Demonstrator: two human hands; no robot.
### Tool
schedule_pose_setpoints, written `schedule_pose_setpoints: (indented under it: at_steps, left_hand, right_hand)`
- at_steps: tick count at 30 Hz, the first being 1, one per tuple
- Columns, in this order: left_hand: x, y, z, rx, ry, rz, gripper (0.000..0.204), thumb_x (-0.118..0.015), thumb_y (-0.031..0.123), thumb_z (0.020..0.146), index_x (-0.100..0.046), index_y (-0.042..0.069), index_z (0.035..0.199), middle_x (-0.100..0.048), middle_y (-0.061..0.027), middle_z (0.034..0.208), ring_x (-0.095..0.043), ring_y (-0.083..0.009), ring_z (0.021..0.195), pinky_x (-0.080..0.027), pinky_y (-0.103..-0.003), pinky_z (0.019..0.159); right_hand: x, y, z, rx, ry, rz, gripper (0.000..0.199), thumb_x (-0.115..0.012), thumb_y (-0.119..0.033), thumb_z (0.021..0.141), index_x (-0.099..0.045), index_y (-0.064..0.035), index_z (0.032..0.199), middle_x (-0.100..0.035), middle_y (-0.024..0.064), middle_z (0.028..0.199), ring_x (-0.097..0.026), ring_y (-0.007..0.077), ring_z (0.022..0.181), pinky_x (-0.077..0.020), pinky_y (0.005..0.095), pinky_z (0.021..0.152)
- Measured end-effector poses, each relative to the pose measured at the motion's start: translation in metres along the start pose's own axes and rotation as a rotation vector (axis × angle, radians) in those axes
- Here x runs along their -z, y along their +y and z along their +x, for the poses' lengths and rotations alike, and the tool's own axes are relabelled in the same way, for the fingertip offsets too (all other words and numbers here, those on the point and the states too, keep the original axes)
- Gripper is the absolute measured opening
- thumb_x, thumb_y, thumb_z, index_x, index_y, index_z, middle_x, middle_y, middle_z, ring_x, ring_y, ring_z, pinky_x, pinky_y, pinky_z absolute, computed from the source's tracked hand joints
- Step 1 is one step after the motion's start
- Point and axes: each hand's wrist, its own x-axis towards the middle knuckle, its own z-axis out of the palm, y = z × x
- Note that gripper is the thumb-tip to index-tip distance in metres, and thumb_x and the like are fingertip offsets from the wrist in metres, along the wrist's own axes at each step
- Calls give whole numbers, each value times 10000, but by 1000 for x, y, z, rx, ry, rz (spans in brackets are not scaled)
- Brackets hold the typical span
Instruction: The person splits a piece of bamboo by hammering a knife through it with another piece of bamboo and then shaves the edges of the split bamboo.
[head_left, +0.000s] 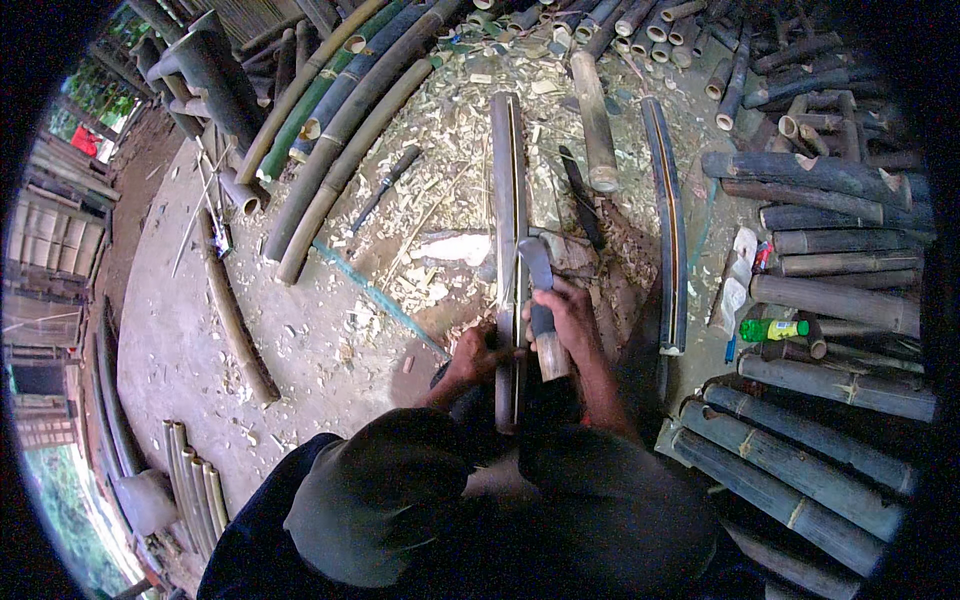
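A long dark bamboo pole [507,200] stretches away from between my knees, with a pale slit running down its length. My left hand [475,356] is closed around the near part of this pole. Just to the right of the pole, my right hand [572,316] grips a knife [536,262] with a short, broad blade and a thick handle with a pale wooden end. The blade points away from me, close beside the pole; whether it touches the bamboo I cannot tell. Under the pole lies a pale, chopped wood block [455,249].
Shavings cover the floor [160,340]. A dark-handled tool [385,188] lies left of the pole, and a dark blade [582,200] right of it. Another slit bamboo pole [664,220] lies farther right. Cut bamboo [840,300] and a green bottle [773,329] line the right side.
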Motion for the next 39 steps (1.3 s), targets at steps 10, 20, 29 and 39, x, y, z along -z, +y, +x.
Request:
schedule_pose_setpoints:
  at_steps: [10,20,29,39]
  left_hand:
    - [-4,-31,4,-141,-34,-157,450,-812,324,759,-692,-15,1029,-719,-121,864,-664,-198,776,-521,-369,746]
    - [1,-24,7,-63,-36,-107,455,-819,332,754,-695,0,1039,-721,-126,879,-664,-193,792,-526,-370,761]
    - [13,0,6,11,-129,-29,432,-840,232,774,-659,9,1097,-712,-95,1011,-644,-188,914,-518,-356,835]
    - [4,-1,5,-23,-142,-506,521,-828,181,747,-614,-54,1161,-694,-132,1038,-646,-189,917,-519,-351,846]
  right_hand:
    - [2,-56,100,80,-101,-27,248,-567,-218,879,-578,-33,1044,-646,93,740,-616,202,491,-523,358,410]
    - [-8,-132,193,95,-21,-70,255,-603,-239,864,-619,-2,958,-671,119,738,-631,231,513,-537,384,435]
    - [-10,-179,188,69,84,-195,226,-601,-227,895,-588,-29,1001,-651,93,736,-630,213,531,-546,364,457]
    - [-14,18,-73,150,2,-528,199,-645,-188,903,-604,-6,972,-626,82,773,-613,149,612,-508,311,549]
